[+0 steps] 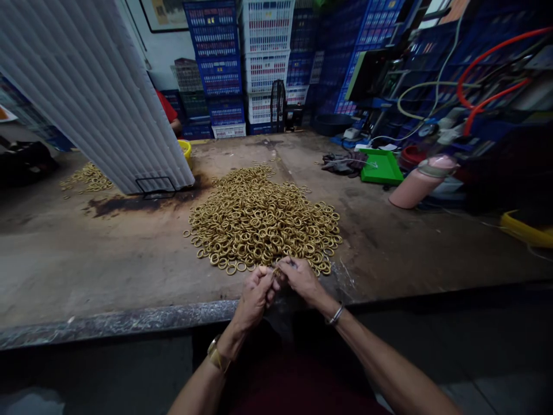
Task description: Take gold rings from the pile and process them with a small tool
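Observation:
A large heap of brass-coloured metal rings [263,216] lies on the wooden table just beyond my hands. My left hand [258,291] and my right hand [300,278] meet at the near edge of the heap, fingertips almost touching. Between them shows a small part of a brass-coloured ring [275,270], which both hands pinch. Fingers cover most of this ring, and the fingertips of my right hand look dark. Several loose rings, such as one ring [231,269], lie flat beside my left hand.
A tall white corrugated panel [108,92] leans in a black wire stand [155,187]. Behind it are a yellow container [185,150] and a person's red sleeve [166,106]. Rightward stand a green tray [381,167], a pink bottle [421,181] and hoses. Stacked crates [220,75] line the back.

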A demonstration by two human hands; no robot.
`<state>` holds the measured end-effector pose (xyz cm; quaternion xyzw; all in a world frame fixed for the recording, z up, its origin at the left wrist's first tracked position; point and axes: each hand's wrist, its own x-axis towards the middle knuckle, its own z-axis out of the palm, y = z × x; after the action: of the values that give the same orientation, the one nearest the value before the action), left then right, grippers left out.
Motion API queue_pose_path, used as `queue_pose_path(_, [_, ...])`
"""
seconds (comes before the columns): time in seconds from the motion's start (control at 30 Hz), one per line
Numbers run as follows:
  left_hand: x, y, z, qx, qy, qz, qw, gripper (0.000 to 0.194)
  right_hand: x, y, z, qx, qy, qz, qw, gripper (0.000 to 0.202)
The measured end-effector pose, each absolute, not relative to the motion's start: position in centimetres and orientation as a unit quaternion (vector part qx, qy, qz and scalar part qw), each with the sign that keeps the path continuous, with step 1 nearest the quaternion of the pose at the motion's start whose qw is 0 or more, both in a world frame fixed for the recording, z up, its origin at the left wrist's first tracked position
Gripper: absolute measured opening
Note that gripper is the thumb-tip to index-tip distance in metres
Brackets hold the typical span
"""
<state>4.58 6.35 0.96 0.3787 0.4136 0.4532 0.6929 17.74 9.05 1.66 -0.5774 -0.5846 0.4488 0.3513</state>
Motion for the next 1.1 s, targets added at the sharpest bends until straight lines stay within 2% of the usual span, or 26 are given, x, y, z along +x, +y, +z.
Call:
queue_pose_path(0.07, [4.5, 6.3, 0.8, 0.371, 0.426, 0.464, 0.683, 0.03, 17.9, 8.9, 1.5, -0.587, -0.648, 0.356, 0.331, 0.024])
queue_pose_path(0.2, [4.6, 6.3, 0.8, 0.387, 0.428, 0.473, 0.666, 0.028, 18.0, 8.2, 1.2, -0.557, -0.767, 0.228, 0.222, 0.018])
queue_pose_path(0.3, [4.6, 6.4, 0.8, 0.398, 0.436, 0.473, 0.654, 0.029, 17.9, 7.8, 1.2, -0.554, -0.795, 0.193, 0.153, 0.018])
queue_pose_path(0.47, [4.2, 5.6, 1.3, 0.401, 0.434, 0.465, 0.659, 0.026, 18.0, 8.0, 1.7, -0.579, -0.795, 0.16, 0.088, 0.018])
queue_pose_path(0.67, [2.8, 4.5, 2.7, 0.284, 0.367, 0.494, 0.735, 0.023, 19.9, 9.0, 1.5, -0.651, -0.742, 0.103, 0.125, 0.02])
queue_pose_path(0.8, [2.4, 4.9, 2.0, 0.216, 0.372, 0.51, 0.745, 0.025, 20.0, 8.1, 1.1, -0.633, -0.752, 0.103, 0.149, 0.018])
queue_pose_path(1.0, [2.3, 5.1, 1.3, 0.18, 0.36, 0.503, 0.765, 0.023, 18.3, 7.1, 0.6, -0.637, -0.76, 0.1, 0.085, 0.028])
queue_pose_path(1.1, [2.2, 5.1, 1.2, 0.134, 0.344, 0.486, 0.792, 0.022, 17.9, 7.2, 0.1, -0.639, -0.761, 0.095, 0.061, 0.024])
